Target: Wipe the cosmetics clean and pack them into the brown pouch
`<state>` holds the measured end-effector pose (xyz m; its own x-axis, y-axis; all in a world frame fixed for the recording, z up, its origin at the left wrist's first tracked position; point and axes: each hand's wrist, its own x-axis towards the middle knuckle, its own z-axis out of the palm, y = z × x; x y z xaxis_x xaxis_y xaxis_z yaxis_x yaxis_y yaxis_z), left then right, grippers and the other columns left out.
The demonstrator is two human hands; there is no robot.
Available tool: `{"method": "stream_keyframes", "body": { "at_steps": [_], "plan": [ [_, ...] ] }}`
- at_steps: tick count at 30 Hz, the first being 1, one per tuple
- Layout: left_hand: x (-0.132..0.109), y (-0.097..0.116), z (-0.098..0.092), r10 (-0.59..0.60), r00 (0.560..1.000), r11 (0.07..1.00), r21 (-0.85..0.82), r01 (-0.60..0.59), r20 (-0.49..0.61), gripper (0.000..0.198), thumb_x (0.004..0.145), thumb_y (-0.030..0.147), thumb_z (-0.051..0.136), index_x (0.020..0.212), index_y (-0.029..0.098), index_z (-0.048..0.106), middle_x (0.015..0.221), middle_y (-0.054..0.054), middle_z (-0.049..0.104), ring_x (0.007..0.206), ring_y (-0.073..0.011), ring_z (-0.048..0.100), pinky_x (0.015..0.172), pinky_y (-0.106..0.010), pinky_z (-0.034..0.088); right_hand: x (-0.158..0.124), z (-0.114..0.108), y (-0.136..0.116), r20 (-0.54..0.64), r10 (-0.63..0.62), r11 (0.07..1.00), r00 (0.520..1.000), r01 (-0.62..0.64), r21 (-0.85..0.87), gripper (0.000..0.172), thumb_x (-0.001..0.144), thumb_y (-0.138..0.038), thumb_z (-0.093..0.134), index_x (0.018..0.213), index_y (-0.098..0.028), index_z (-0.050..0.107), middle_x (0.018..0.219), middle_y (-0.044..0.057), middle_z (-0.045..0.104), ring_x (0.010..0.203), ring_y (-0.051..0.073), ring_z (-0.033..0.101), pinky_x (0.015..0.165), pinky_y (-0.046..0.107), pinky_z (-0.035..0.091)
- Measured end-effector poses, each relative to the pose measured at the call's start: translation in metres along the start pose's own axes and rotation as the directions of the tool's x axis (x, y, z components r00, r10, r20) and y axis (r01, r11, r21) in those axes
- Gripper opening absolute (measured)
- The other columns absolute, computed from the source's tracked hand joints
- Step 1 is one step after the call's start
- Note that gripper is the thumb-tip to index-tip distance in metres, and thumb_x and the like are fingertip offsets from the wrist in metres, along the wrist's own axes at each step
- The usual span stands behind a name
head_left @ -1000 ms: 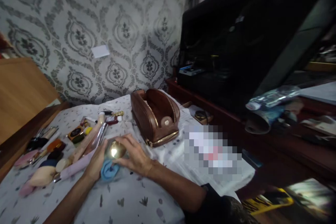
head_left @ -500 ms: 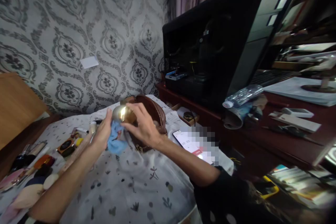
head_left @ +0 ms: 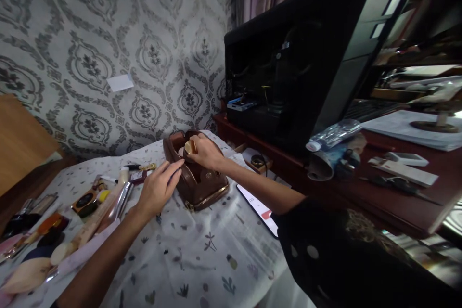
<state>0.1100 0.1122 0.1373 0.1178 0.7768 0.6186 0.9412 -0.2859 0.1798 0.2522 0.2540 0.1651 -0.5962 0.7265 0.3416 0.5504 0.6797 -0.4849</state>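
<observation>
My right hand (head_left: 208, 153) is closed around a shiny gold round container (head_left: 189, 147), held at the mouth of a brown leather bag (head_left: 209, 188). The bag stands unzipped on the patterned white cloth, with something pale just inside its opening. Beside the bag's near left edge is my left hand (head_left: 159, 187), its fingers stretched out and holding nothing I can see. Whether its fingertips touch the bag I cannot tell. Makeup items lie to the left, among them a dark red bottle (head_left: 140, 177) and a gold-trimmed compact (head_left: 85, 200).
A phone (head_left: 258, 209) lies right of the bag, partly under my right forearm. Beyond it stands a black computer case (head_left: 274, 77) on a dark red desk, with a plastic bottle (head_left: 334, 134) at its corner. A wooden board (head_left: 25, 139) is at far left.
My right hand has carried the gold container from my left hand over to the bag's opening. The blue cloth in my left hand is out of sight, and that hand's fingers now reach toward the bag.
</observation>
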Motion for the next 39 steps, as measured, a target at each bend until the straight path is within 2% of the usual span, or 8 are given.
{"method": "stream_keyframes", "body": {
  "at_steps": [2,6,15,18,23,31,36,39],
  "plan": [
    [-0.004,-0.002,0.004,-0.012,0.999,1.0,-0.024,0.011,-0.03,0.038,0.103,0.035,0.037,0.131,0.024,0.06,0.108,-0.008,0.068,0.098,-0.0203,0.065,0.089,-0.033,0.054,0.011,0.008,-0.001,0.109,0.082,0.996,0.991,-0.076,-0.053,0.037,0.078,-0.021,0.072,0.114,-0.011,0.066,0.12,0.016,0.064,0.104,0.026,0.065,0.085,0.03,0.049],
    [-0.007,-0.003,0.01,-0.031,0.998,0.998,-0.057,0.027,-0.058,0.038,0.103,0.035,0.038,0.131,0.023,0.06,0.106,-0.009,0.068,0.094,-0.0199,0.064,0.087,-0.034,0.053,0.03,0.027,0.004,0.212,0.186,0.982,0.959,-0.173,-0.077,0.024,0.076,-0.017,0.073,0.098,-0.008,0.074,0.101,0.017,0.073,0.097,0.03,0.071,0.074,0.027,0.051],
    [-0.009,-0.001,0.013,-0.052,0.996,0.992,-0.115,0.043,-0.075,0.038,0.103,0.035,0.038,0.13,0.023,0.061,0.107,-0.009,0.066,0.097,-0.02,0.064,0.084,-0.031,0.053,0.044,0.055,0.013,0.251,0.257,0.966,0.933,-0.238,-0.103,0.038,0.071,-0.017,0.079,0.108,-0.008,0.074,0.114,0.021,0.072,0.105,0.032,0.071,0.076,0.027,0.055],
    [-0.009,-0.001,0.015,-0.045,0.995,0.992,-0.119,0.034,-0.094,0.037,0.102,0.035,0.039,0.129,0.022,0.061,0.107,-0.009,0.066,0.096,-0.0203,0.065,0.084,-0.032,0.053,0.043,0.057,0.014,0.267,0.264,0.964,0.927,-0.243,-0.107,0.036,0.076,-0.021,0.076,0.11,-0.01,0.074,0.115,0.02,0.072,0.106,0.032,0.071,0.077,0.027,0.055],
    [-0.009,0.0,0.017,-0.05,0.993,0.989,-0.141,0.035,-0.104,0.036,0.102,0.033,0.039,0.13,0.021,0.06,0.1,-0.008,0.066,0.092,-0.0192,0.064,0.083,-0.031,0.053,0.04,0.055,0.012,0.261,0.291,0.956,0.92,-0.267,-0.123,0.049,0.075,-0.032,0.079,0.119,-0.013,0.07,0.122,0.021,0.069,0.112,0.033,0.068,0.08,0.028,0.055],
    [-0.011,-0.001,0.018,-0.047,0.993,0.989,-0.147,0.03,-0.112,0.035,0.102,0.03,0.041,0.13,0.021,0.059,0.105,-0.008,0.066,0.096,-0.0196,0.063,0.086,-0.032,0.051,0.039,0.05,0.006,0.288,0.31,0.95,0.906,-0.284,-0.131,0.052,0.074,-0.03,0.08,0.121,-0.013,0.069,0.124,0.019,0.069,0.113,0.033,0.067,0.082,0.029,0.055],
    [-0.013,-0.001,0.019,-0.042,0.992,0.986,-0.163,0.023,-0.117,0.035,0.102,0.028,0.042,0.132,0.022,0.058,0.106,-0.008,0.066,0.097,-0.0189,0.064,0.087,-0.031,0.05,0.036,0.05,0.007,0.276,0.311,0.95,0.909,-0.292,-0.11,0.05,0.072,-0.032,0.083,0.117,-0.015,0.071,0.126,0.017,0.068,0.114,0.031,0.067,0.082,0.026,0.053],
    [-0.014,-0.001,0.019,-0.042,0.991,0.987,-0.162,0.021,-0.124,0.035,0.102,0.027,0.043,0.133,0.021,0.057,0.108,-0.008,0.066,0.099,-0.0188,0.064,0.089,-0.031,0.05,0.038,0.049,0.007,0.268,0.336,0.942,0.903,-0.319,-0.104,0.047,0.07,-0.034,0.086,0.111,-0.013,0.073,0.118,0.016,0.071,0.108,0.03,0.069,0.079,0.025,0.053]
  ]
}}
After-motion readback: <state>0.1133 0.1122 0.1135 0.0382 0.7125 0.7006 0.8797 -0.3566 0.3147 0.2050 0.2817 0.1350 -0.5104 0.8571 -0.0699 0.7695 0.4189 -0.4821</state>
